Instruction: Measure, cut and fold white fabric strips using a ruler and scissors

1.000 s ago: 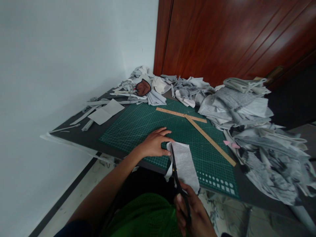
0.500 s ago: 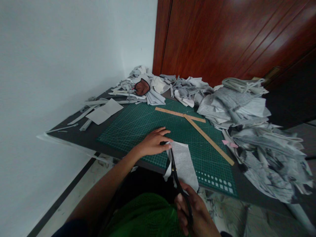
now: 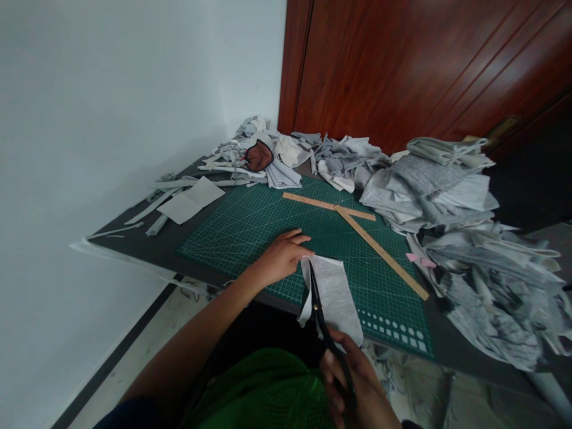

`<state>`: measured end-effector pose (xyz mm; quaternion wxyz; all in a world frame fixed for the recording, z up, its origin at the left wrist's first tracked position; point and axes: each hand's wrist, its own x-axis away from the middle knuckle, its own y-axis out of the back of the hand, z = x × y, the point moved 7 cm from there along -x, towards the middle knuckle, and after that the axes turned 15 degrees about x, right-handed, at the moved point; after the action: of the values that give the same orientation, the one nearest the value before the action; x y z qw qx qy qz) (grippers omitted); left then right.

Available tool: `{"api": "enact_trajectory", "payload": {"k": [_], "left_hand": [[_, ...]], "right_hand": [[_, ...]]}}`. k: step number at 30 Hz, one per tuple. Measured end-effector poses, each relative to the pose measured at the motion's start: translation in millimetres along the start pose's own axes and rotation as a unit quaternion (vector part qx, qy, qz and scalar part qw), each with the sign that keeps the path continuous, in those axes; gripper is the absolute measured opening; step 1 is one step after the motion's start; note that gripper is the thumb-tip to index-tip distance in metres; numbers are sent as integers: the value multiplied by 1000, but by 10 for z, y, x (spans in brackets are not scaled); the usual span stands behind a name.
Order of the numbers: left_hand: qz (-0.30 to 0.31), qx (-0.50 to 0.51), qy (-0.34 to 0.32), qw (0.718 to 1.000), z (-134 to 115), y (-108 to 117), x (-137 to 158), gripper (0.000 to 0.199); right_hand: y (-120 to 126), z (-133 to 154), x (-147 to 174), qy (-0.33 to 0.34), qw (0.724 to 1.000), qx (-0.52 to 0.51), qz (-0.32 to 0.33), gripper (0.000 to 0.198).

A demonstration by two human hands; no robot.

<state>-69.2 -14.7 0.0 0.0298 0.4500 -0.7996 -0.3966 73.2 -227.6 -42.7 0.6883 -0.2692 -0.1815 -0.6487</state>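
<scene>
A piece of light grey cloth (image 3: 337, 292) lies at the near edge of the green cutting mat (image 3: 241, 238), its lower end hanging past the table edge. My right hand (image 3: 353, 375) is closed around the handles of black scissors (image 3: 316, 307). Their blades point away from me and lie along the cloth's left side, where a narrow strip curls away. My left hand (image 3: 286, 256) rests on the mat, its fingers stretched out, with fingertips at the cloth's far left corner. Its thumb is mostly hidden.
Two wooden rulers (image 3: 382, 253) (image 3: 308, 202) lie crossed on the mat. Grey fabric heaps (image 3: 429, 190) fill the right and back. At left are a pale folded sheet (image 3: 192, 201) and narrow strips. A brown dark-edged piece (image 3: 258, 156) tops the back pile. A wall and wooden door stand behind.
My left thumb has drawn back from the cloth's corner, while its fingers stay stretched out. The scissors keep nearly the same place on the cloth. The view has shifted slightly.
</scene>
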Motion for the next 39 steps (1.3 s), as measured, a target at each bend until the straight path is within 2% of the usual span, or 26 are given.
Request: {"api": "enact_trajectory", "payload": {"k": [16,29,39], "left_hand": [[8,2,29,1000,21,-14,-20,33],[9,4,31,999,13,-11,-8,33],[3,11,23,1000,16,-12,-8,34]], "right_hand": [[-46,36,-127,31,999,-9,9,71],[21,48,-167,34,999,21,7,65],[-19,92,-118,45,998,32,14,62]]}}
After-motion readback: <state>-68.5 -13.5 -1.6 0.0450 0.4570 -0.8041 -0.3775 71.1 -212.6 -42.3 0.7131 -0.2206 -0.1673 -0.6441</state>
